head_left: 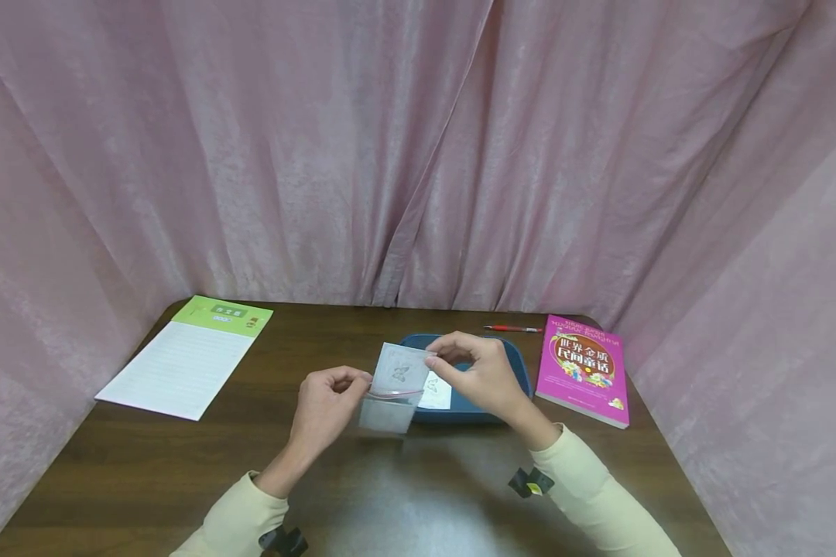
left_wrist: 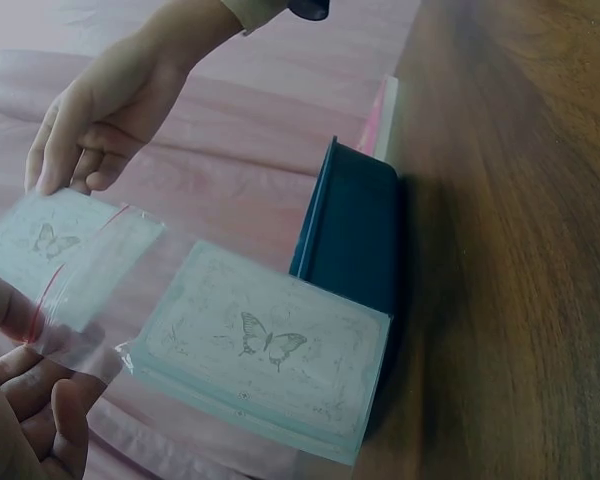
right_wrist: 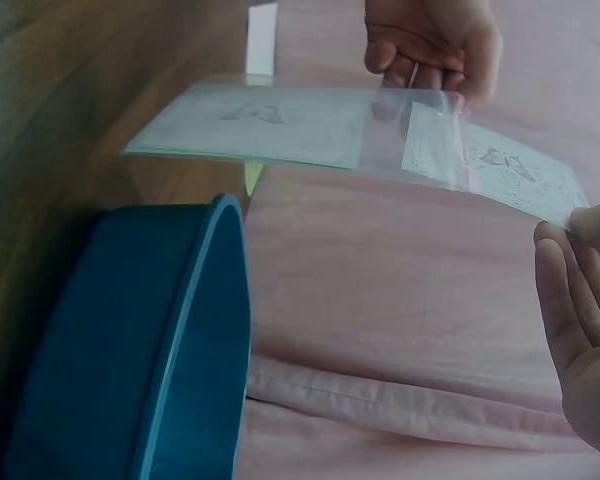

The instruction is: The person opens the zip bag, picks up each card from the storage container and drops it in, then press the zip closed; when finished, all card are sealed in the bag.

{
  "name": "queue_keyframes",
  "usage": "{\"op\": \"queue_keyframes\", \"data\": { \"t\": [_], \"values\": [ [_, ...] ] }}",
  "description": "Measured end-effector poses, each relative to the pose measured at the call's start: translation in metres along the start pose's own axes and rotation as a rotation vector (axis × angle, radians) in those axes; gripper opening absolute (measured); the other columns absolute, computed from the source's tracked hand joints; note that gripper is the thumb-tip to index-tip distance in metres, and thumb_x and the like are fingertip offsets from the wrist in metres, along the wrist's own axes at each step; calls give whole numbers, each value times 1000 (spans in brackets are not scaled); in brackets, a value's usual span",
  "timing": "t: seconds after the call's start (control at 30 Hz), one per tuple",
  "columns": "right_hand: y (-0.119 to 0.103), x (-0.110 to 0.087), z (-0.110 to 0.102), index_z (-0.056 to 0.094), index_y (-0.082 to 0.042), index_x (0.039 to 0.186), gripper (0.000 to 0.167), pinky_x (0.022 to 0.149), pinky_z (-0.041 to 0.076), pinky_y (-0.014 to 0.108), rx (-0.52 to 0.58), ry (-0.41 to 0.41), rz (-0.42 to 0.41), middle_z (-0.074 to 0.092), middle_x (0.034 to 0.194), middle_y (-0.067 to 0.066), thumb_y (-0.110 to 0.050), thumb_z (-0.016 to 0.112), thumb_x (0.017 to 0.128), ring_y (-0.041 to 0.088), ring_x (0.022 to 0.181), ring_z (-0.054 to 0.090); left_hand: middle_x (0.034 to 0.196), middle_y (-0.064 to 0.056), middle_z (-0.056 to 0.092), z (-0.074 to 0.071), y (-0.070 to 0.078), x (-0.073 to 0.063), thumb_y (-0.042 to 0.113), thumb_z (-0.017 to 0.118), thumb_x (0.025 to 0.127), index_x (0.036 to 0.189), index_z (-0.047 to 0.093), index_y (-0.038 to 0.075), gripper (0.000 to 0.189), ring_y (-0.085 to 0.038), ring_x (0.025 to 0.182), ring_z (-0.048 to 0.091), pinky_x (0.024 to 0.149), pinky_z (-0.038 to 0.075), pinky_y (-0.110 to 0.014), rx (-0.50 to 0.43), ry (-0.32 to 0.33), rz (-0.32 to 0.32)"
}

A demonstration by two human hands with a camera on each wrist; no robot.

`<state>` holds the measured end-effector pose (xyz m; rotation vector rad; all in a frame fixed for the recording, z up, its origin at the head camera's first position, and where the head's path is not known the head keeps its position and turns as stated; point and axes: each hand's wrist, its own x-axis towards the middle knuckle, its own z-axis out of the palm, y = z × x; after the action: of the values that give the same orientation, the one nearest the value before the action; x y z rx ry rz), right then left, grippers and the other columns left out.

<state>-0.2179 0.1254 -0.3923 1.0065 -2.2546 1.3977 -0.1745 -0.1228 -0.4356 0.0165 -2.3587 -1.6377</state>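
My left hand [head_left: 325, 408] pinches the edge of a clear zip bag [head_left: 386, 416] near its red zip line. Inside the bag, at its lower end, lies a pale card stack [left_wrist: 270, 345] with a butterfly print and a greenish edge. With thumb and fingers, my right hand [head_left: 484, 373] pinches the far corner of a white butterfly card [head_left: 400, 370]. That card's near end sits inside the bag's mouth, past the red line, while its far end sticks out. Both are held up in the air beside a blue bin [head_left: 519, 371].
Another butterfly card [head_left: 437, 393] shows in the blue bin, partly hidden behind the bag. A red pen [head_left: 512, 329] and a pink book [head_left: 581, 371] lie to the right. At the left is a lined writing pad [head_left: 184, 360] with a green top. Pink curtains [head_left: 306, 155] surround the table.
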Motion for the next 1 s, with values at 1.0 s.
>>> {"op": "queue_keyframes", "data": {
  "t": [1.0],
  "values": [
    [7, -10, 19, 77, -15, 99, 8, 67, 58, 29, 12, -67, 54, 76, 88, -5, -18, 77, 92, 8, 75, 69, 79, -2, 76, -1, 0, 0, 18, 74, 89, 84, 81, 10, 12, -14, 69, 62, 59, 47, -26, -31, 10, -10]
  ]
}}
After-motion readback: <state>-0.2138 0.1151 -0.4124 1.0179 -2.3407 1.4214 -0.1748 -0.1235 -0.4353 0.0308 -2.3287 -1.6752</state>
